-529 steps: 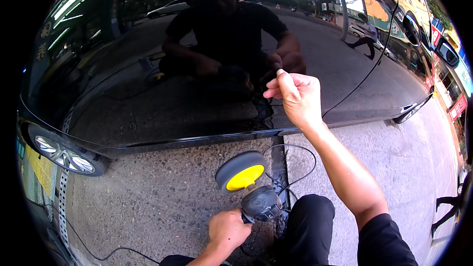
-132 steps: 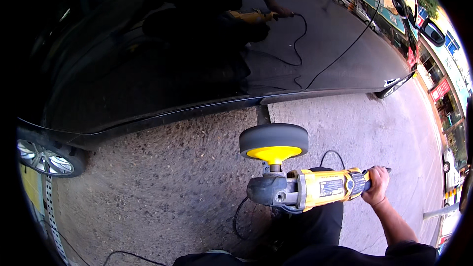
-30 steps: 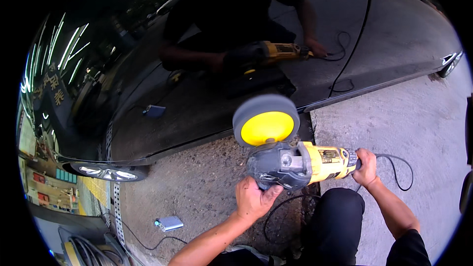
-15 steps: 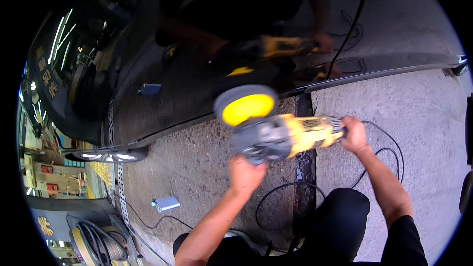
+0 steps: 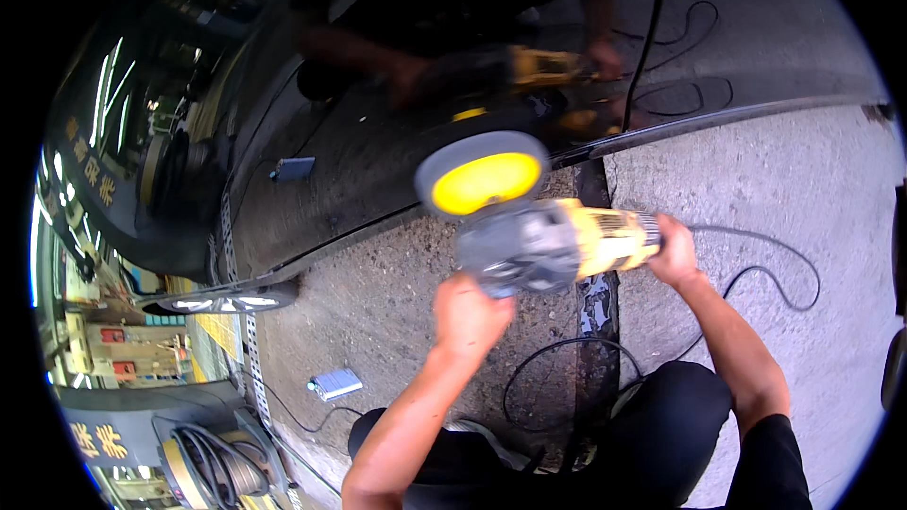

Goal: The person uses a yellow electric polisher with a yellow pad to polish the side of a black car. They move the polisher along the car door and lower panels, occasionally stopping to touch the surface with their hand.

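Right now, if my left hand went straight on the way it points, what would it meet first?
Probably the polisher's dark head, which your left hand appears to be holding; the round pad lies beyond, though depth is unclear.

polisher [image 5: 557,247]: yellow, grey | pad [image 5: 472,150] on polisher: grey, yellow backing [image 5: 487,182] | car [image 5: 378,179] beyond polisher: black | cord [image 5: 737,229] right of polisher: black

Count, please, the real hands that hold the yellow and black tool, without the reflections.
2. The left hand is at the dark front of the tool; the right hand grips its rear. No other real hand shows.
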A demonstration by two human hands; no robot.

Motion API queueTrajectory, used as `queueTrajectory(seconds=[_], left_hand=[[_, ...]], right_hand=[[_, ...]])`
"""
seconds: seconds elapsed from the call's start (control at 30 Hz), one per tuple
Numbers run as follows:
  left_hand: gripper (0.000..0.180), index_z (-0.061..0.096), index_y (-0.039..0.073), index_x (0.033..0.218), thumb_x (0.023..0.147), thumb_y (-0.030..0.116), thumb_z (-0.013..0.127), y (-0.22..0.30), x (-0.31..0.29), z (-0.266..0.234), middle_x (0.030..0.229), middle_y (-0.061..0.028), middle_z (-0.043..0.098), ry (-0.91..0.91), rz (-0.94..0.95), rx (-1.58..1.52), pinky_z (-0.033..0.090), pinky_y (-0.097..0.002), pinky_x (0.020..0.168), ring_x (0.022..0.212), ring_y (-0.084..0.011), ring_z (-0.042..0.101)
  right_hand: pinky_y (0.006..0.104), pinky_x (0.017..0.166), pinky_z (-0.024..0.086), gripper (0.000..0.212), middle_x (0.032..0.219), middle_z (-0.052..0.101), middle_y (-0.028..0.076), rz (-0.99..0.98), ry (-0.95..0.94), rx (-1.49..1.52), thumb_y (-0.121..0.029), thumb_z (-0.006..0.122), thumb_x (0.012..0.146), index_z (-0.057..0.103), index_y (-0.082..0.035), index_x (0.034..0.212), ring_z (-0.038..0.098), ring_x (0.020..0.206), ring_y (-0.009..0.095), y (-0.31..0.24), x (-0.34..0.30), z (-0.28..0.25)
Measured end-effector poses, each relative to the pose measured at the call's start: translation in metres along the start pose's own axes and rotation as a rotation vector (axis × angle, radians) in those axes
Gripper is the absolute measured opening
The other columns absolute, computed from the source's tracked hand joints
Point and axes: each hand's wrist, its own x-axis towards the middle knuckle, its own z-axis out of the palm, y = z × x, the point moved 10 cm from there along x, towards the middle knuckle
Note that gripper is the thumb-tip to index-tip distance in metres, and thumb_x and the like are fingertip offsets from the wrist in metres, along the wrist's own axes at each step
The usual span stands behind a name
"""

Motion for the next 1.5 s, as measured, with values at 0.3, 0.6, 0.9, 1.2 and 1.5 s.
queueTrajectory(seconds=[0.3,0.6,0.9,1.2,1.5], left_hand=[[0.032,0.073,-0.004,0.116,0.085,0.005,0.076,-0.138,-0.044,-0.070,0.113,-0.0110,0.078,0.367,-0.174,-0.305,0.056,-0.0374,0.096,0.105,-0.0204,0.073],[0.023,0.079,0.012,0.104,0.081,0.016,0.078,0.075,0.008,-0.041,0.090,-0.0141,0.079,0.165,0.217,-0.045,0.063,-0.0430,0.073,0.086,-0.0351,0.078],[0.024,0.067,-0.003,0.104,0.086,0.013,0.072,0.159,0.021,0.054,0.083,-0.0255,0.073,-0.255,0.301,0.079,0.060,-0.0527,0.074,0.080,-0.0449,0.074],[0.023,0.076,-0.002,0.109,0.087,0.000,0.068,-0.024,-0.025,-0.037,0.102,-0.0146,0.081,0.198,0.120,-0.119,0.059,-0.0394,0.086,0.096,-0.0252,0.078],[0.007,0.078,-0.004,0.096,0.092,0.001,0.077,-0.054,-0.084,-0.075,0.091,-0.0003,0.079,0.172,-0.187,-0.412,0.055,-0.0306,0.080,0.084,-0.0070,0.066]], right_hand=[[0.0527,0.084,0.051,0.027,0.086,0.068,0.019,-0.322,-0.099,-0.055,-0.005,0.073,0.062,0.059,-0.006,0.085,0.066,0.089,0.045,-0.133,0.044,0.040],[0.0467,0.084,0.055,0.035,0.094,0.070,0.016,-0.123,0.123,0.010,-0.016,0.087,0.070,0.064,-0.005,0.093,0.069,0.092,0.041,0.007,0.029,-0.042],[0.0393,0.101,0.057,0.043,0.126,0.076,0.013,0.253,-0.080,0.574,-0.004,0.079,0.084,0.068,-0.003,0.126,0.073,0.114,0.027,0.121,-0.030,-0.055],[0.0536,0.089,0.055,0.024,0.091,0.070,0.019,-0.125,-0.107,-0.004,-0.008,0.077,0.070,0.063,-0.006,0.090,0.068,0.097,0.045,-0.048,0.019,0.016],[0.0520,0.083,0.057,0.021,0.092,0.073,0.019,-0.219,-0.345,-0.002,-0.017,0.074,0.077,0.068,-0.007,0.094,0.070,0.094,0.045,-0.096,-0.007,0.064]])
